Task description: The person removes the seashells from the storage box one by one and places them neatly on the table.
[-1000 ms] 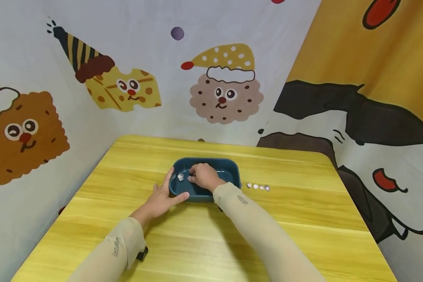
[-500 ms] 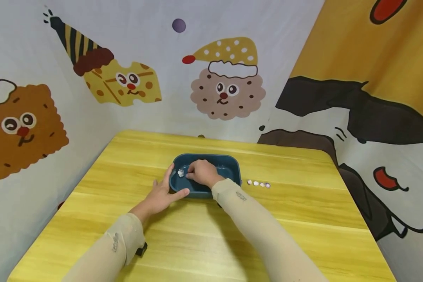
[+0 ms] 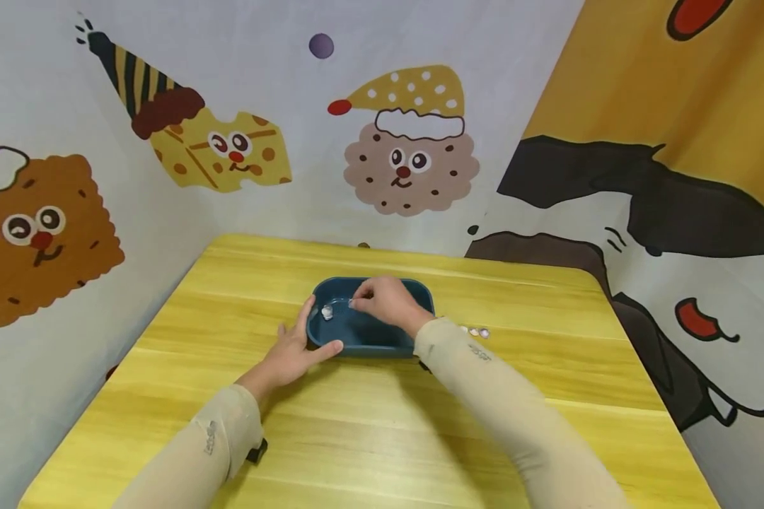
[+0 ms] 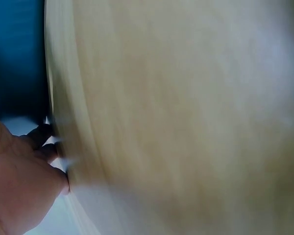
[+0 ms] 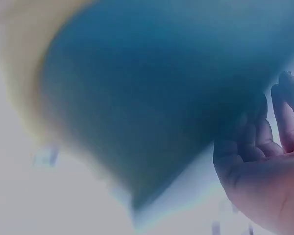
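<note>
A dark blue rectangular basin (image 3: 363, 351) with rounded corners sits on the table. My left hand (image 3: 288, 359) lies at its near left corner, fingers spread along the left side and thumb by the near rim. Over the inside of the basin is my right hand (image 3: 388, 302), thumb and fingertips together on a tiny pale piece (image 3: 351, 303), too small to identify. Whitish, shell-like pieces (image 3: 327, 312) rest in the basin's left end. The basin wall (image 4: 17, 58) shows beside the left hand in the left wrist view. In the right wrist view the basin (image 5: 137, 98) is blurred.
To the right of the basin, small whitish-purple pieces (image 3: 484, 333) lie in a row on the yellow wood-grain table (image 3: 356, 431), partly hidden by the right sleeve. A cartoon-printed cloth (image 3: 261, 219) hangs behind the table.
My right hand has moved right and slightly up from the pieces in the basin's left end, fingertips still together. My left hand stays at the corner. The right sleeve now covers part of the row.
</note>
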{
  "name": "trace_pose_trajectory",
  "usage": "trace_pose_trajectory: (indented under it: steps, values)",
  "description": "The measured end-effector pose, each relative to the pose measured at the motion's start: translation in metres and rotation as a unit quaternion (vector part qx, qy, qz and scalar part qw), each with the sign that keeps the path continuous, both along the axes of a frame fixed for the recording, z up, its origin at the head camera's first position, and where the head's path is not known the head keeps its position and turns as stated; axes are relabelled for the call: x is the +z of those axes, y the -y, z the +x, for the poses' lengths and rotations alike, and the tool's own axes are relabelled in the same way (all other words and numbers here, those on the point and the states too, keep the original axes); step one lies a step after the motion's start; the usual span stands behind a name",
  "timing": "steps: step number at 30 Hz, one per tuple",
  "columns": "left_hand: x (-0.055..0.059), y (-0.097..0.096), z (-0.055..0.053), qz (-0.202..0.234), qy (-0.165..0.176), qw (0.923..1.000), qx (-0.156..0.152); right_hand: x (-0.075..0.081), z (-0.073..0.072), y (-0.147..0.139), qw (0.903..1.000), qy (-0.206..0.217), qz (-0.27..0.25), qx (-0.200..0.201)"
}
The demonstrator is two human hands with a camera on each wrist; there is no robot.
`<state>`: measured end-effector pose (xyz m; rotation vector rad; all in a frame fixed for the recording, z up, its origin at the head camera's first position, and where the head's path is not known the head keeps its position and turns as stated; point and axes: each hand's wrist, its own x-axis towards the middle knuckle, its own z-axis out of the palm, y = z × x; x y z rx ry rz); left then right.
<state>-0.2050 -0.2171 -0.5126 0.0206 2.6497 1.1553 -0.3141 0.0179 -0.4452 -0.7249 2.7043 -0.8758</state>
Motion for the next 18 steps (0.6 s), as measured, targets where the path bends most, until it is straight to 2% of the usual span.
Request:
trace_pose_trajectory:
  steps: [4,7,9,12,15,18]
  values:
    - [0.001,-0.002,-0.001,-0.006,0.000,1.0000,-0.002,0.037,-0.001,-0.080,0.9975,0.009,-0.043,-0.056]
    - [0.004,-0.001,0.001,-0.009,-0.001,0.9999,-0.003,0.047,-0.003,-0.154,0.9938,0.011,-0.033,-0.106]
    - [0.006,0.001,0.003,-0.010,0.000,1.0000,-0.001,0.041,-0.002,-0.201,0.9903,0.029,-0.007,-0.136]
    - [0.006,0.002,0.005,-0.013,0.004,0.9999,0.000,0.020,0.003,-0.255,0.9831,0.063,0.036,-0.168]
    - [0.005,0.000,0.004,-0.011,0.003,0.9999,-0.008,-0.001,0.012,-0.286,0.9767,0.090,0.053,-0.188]
    - [0.004,-0.005,0.000,-0.004,0.000,0.9999,-0.016,-0.014,0.018,-0.295,0.9736,0.105,0.039,-0.199]
